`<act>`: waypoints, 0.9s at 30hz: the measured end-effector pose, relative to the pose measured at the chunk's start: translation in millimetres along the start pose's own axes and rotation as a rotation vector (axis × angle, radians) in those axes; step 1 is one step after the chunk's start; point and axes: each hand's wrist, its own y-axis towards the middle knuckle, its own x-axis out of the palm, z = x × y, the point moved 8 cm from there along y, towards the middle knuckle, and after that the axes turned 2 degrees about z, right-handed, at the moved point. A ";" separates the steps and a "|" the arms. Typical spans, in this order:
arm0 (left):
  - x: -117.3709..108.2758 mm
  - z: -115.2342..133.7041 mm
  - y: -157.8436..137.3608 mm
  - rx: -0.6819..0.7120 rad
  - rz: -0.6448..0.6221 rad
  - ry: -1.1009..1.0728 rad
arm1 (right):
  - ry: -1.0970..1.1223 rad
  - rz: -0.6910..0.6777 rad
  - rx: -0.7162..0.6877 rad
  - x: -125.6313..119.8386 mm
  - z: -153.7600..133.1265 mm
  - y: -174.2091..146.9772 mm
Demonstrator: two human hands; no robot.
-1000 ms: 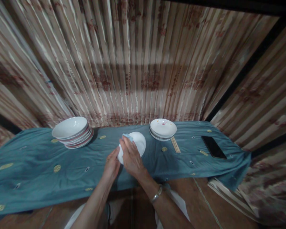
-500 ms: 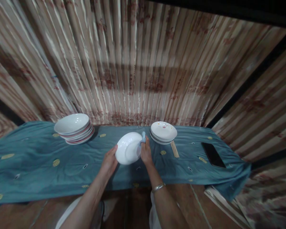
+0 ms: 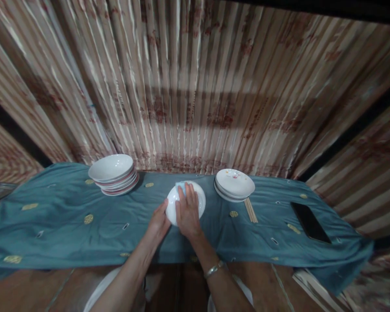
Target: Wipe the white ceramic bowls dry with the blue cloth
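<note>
A white plate (image 3: 200, 200) is held above the middle of the cloth-covered table. My left hand (image 3: 159, 220) grips its left rim, with the fingertips hidden underneath. My right hand (image 3: 188, 213) lies over the plate's face and presses a small light blue cloth (image 3: 181, 185) against it near the far rim. Most of that cloth is covered by the fingers. A stack of plates (image 3: 235, 184), the top one with a floral print, stands to the right of my hands.
White bowls with reddish bands (image 3: 112, 169) are stacked at the left. Wooden chopsticks (image 3: 251, 210) lie beside the plate stack, and a black phone (image 3: 310, 222) rests farther right. Behind the teal tablecloth (image 3: 68, 238) hangs a pleated curtain (image 3: 188, 86).
My right hand has moved from the plate's right rim onto its face, bringing the blue cloth with it. My left hand still holds the left rim. The whole view has shifted slightly.
</note>
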 end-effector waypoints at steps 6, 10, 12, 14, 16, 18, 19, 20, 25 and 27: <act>-4.6 6.2 -9.2 0.058 0.032 -0.001 | -0.025 -0.114 -0.215 8.8 -44.1 -13.7; 10.7 4.4 -16.7 0.066 -0.084 -0.010 | -0.076 -0.032 -0.117 -14.2 -18.7 3.5; 15.2 2.0 -18.3 0.048 -0.122 -0.007 | -0.073 0.009 -0.026 -24.6 1.7 11.5; 14.7 0.8 -17.5 0.038 -0.131 -0.008 | -0.047 0.046 0.066 -29.9 23.1 14.0; 9.3 0.9 -14.3 0.039 -0.108 -0.017 | 0.006 0.079 0.141 -29.2 43.2 10.9; 1.8 0.5 -10.1 0.033 -0.070 -0.028 | 0.080 0.113 0.185 -24.1 60.1 3.9; -1.6 -0.4 -8.2 0.022 -0.054 -0.032 | 0.113 0.132 0.201 -20.6 67.3 -0.4; -4.4 -1.7 -6.5 0.006 -0.043 -0.035 | 0.136 0.147 0.215 -16.7 73.9 -4.9; -12.1 -8.1 -4.4 -0.054 0.000 -0.060 | 0.155 0.145 0.274 2.5 92.0 -20.2; -11.4 -9.1 -5.6 -0.051 -0.014 -0.071 | 0.131 0.124 0.275 5.6 88.7 -20.1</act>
